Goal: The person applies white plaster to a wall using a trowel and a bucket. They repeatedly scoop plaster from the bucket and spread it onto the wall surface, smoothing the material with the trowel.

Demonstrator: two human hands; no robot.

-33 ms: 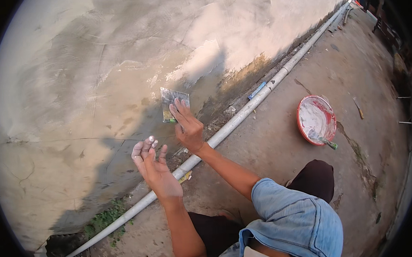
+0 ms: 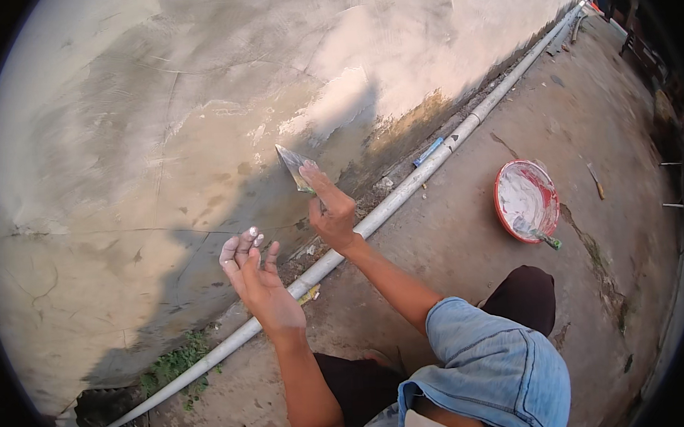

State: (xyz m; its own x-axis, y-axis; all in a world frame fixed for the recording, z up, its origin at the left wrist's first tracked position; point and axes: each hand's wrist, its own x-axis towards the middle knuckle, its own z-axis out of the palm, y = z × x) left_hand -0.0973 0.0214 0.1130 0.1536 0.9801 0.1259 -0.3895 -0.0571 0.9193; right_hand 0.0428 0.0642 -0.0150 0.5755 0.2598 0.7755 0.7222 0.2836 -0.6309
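Note:
My right hand [image 2: 331,210] grips a putty knife [image 2: 292,168], fingers stretched along its wide metal blade. The blade is tilted near the lower part of the plastered wall [image 2: 219,88]; I cannot tell whether its edge touches. Next to it, my left hand [image 2: 262,283] is raised, palm up, with fingers loosely curled and apart. White paste smears its fingertips, and it holds nothing. Lighter patches of filler and thin cracks mark the wall.
A pale pipe [image 2: 392,208] runs diagonally along the wall's foot. On the right, a red bowl [image 2: 498,205] holds white paste and a green-handled tool [image 2: 545,238]. A thin tool [image 2: 595,182] lies beyond it. Green weeds [image 2: 176,363] grow at lower left.
My right hand has moved slightly right and down, and the putty knife has turned so its blade shows narrower. My left hand has stayed nearly still.

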